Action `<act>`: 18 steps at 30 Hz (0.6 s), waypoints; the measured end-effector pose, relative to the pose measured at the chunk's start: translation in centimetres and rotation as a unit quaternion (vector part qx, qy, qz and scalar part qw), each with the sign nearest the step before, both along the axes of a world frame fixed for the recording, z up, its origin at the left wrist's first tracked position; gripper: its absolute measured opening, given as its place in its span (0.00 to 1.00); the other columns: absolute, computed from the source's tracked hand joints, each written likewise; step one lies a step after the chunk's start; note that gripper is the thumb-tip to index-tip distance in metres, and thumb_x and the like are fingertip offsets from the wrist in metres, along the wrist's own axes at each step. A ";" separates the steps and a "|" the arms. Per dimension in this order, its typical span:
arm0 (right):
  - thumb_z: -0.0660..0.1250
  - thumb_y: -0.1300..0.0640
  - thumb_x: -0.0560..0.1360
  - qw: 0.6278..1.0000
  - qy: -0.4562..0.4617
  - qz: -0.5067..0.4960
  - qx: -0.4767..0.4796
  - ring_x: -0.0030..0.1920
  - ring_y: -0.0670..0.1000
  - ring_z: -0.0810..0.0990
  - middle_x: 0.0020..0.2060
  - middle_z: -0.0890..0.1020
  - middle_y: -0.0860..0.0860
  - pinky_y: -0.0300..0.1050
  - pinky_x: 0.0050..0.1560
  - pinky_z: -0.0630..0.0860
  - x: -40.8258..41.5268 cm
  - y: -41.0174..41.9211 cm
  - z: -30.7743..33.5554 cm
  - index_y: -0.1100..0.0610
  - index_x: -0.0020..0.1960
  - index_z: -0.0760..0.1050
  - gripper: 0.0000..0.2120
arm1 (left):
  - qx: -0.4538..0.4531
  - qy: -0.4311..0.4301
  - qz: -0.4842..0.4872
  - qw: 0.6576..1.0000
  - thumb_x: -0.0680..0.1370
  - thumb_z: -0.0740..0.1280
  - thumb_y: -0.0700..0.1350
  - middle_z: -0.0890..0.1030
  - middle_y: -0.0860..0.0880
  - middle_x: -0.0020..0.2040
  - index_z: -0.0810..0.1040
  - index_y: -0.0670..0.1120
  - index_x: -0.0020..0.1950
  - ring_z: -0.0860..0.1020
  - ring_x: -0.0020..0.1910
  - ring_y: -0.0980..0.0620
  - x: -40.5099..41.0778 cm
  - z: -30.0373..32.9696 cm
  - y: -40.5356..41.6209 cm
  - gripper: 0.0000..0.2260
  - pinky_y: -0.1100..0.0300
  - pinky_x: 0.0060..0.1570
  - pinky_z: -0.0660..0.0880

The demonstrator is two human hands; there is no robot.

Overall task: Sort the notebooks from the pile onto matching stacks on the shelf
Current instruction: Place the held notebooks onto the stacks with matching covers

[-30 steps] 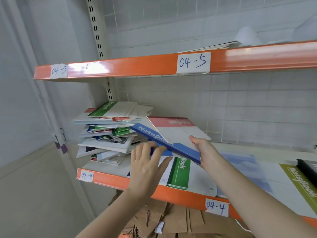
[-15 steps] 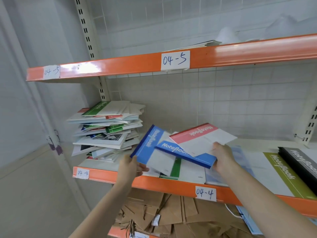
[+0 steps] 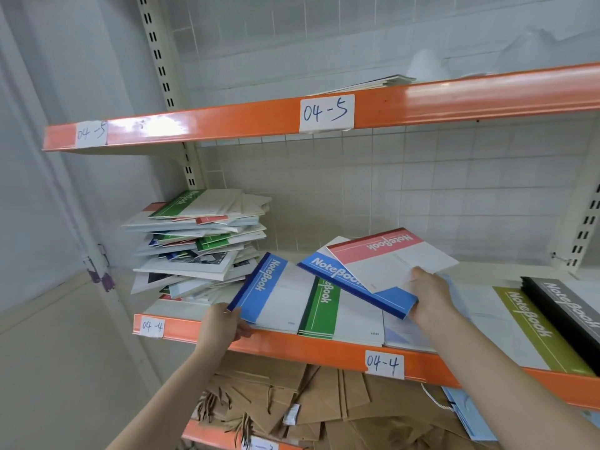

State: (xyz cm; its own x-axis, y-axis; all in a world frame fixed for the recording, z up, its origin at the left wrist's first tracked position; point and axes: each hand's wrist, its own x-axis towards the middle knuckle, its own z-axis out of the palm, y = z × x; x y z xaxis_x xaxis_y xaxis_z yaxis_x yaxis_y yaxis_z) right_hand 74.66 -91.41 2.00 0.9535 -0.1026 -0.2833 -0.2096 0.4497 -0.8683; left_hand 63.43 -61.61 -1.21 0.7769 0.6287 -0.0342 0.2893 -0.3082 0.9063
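Barely begun, by the look of it. Still tall and untidy at nine o'clock on the shelf (image 3: 292, 347): the pile (image 3: 198, 245), a jumble of green, red, blue and dark covers, most of it clearly yet to be sorted. Already laid flat along the front edge: a green stack (image 3: 328, 315) at six o'clock, a pale blue one (image 3: 418, 332) just beside it and partly hidden under the right forearm, then an olive stack (image 3: 532, 323) and a black stack (image 3: 571, 310) out toward three o'clock. All four low, so only a few notebooks placed so far.

Left hand (image 3: 220, 329) pinching the lower corner of a light-blue notebook (image 3: 276, 292), tilted up off the shelf, between pile and green stack. Right hand (image 3: 430, 297) grasping two at once: a dark-blue notebook (image 3: 354, 287) underneath and a red notebook (image 3: 393, 258) fanned on top, both held above the green and pale blue stacks. No red stack visible anywhere yet, so probably a fresh spot needed for that one.

In the way: little bare shelf between the stacks, and a leaning pile liable to slide if nudged. Above, at twelve o'clock, an upper shelf (image 3: 487, 102) tagged 04-5 with some flat papers on it; below, at six o'clock, brown paper bags (image 3: 292, 401) heaped on the lower level.
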 end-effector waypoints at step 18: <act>0.62 0.51 0.79 1.000 0.020 0.015 -0.018 0.51 0.56 0.81 0.55 0.79 0.56 0.50 0.48 0.78 0.2 1.3 -0.1 0.54 0.61 0.68 0.13 | 0.417 0.251 -0.110 0.866 0.82 0.51 0.52 0.71 0.45 0.65 0.65 0.48 0.68 0.67 0.66 0.44 1.3 -1.0 2.4 0.17 0.48 0.62 0.66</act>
State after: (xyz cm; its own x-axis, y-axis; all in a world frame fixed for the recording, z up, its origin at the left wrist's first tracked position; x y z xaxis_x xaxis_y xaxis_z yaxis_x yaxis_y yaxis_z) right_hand 74.90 -90.12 1.88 0.9445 -0.0844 -0.3176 -0.2572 0.4119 -0.8742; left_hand 64.78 -59.25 -2.20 0.9003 0.4352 -0.0078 0.4331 -0.8936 0.1179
